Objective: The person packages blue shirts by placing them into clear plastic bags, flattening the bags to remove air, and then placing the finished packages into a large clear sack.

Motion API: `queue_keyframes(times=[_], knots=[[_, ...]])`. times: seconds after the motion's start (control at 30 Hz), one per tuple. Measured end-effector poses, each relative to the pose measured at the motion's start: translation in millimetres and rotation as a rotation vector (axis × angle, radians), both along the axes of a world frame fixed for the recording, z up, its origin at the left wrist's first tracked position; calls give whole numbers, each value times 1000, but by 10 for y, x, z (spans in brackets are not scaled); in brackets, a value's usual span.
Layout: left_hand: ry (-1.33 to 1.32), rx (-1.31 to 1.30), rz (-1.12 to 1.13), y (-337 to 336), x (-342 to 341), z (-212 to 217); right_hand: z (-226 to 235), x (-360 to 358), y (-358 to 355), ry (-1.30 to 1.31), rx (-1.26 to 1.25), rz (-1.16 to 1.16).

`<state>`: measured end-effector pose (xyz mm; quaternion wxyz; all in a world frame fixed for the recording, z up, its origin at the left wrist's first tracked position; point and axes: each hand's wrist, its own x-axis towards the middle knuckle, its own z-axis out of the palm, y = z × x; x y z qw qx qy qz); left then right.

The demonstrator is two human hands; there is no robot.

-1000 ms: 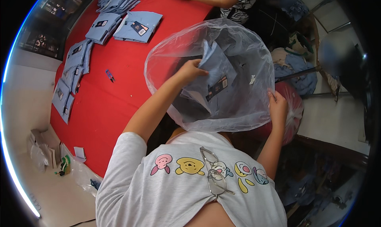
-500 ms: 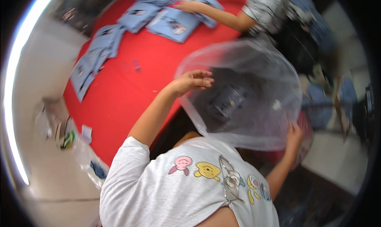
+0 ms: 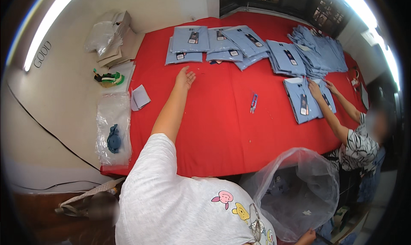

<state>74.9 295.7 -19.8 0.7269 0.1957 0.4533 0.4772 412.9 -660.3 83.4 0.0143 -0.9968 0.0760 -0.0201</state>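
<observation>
Red surface (image 3: 222, 129) against pale wall. I see clear bag with blue item (image 3: 113, 133) at left edge. Left hand (image 3: 185, 78) reaches out, fingers spread, empty, just short of folded blue shirts (image 3: 190, 46). Right hand (image 3: 306, 236) closed on rim of clear plastic sack (image 3: 299, 189) below surface. Co-worker's hands (image 3: 319, 88) on shirts at right.

Left hand (image 3: 185, 79) released from the clear plastic bag (image 3: 295, 189) and extended, open, across the red table (image 3: 214, 129) toward the folded blue shirts (image 3: 188, 46) at the far edge. Bag lowered from chest height to below the near edge, mouth upward. Right hand (image 3: 307, 236) retained on the bag's lower rim.
</observation>
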Motion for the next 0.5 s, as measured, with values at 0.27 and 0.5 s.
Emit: queue_keyframes(times=[0.27, 0.5], knots=[[-112, 61, 398, 1189, 19, -113, 71, -45, 706, -7, -194, -62], [112, -23, 777, 1453, 854, 511, 217, -433, 541, 19, -316, -198]])
